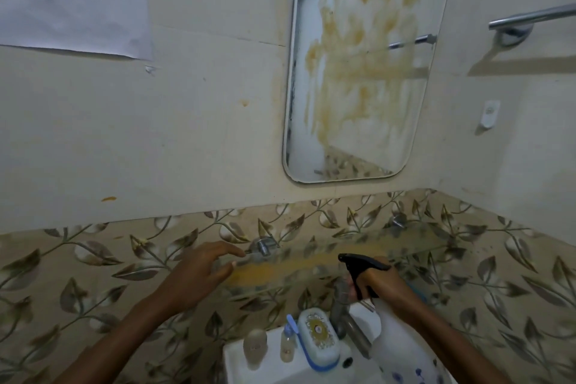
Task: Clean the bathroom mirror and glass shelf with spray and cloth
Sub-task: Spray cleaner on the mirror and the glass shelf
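Gripping the spray bottle [402, 330] by its black trigger head, the right hand [378, 285] holds a light, smooth plastic thing best kept by the neck, where it cannot slip. The left hand [199, 271] is spread, empty, fingertips at the near edge of the glass shelf [311, 268], which runs between both hands. That shelf looks thin, stiff and breakable, smeared yellow and likely slick; it should be steadied beside its metal bracket [263, 247], just past the left fingertips, not pressed mid-span. Above both hands hangs the stained mirror [358, 72]. No cloth shows. Below the hands, the tap [343, 305], soap box [318, 338], toothbrush [296, 333] and small bottles [255, 349] crowd the sink [237, 362].
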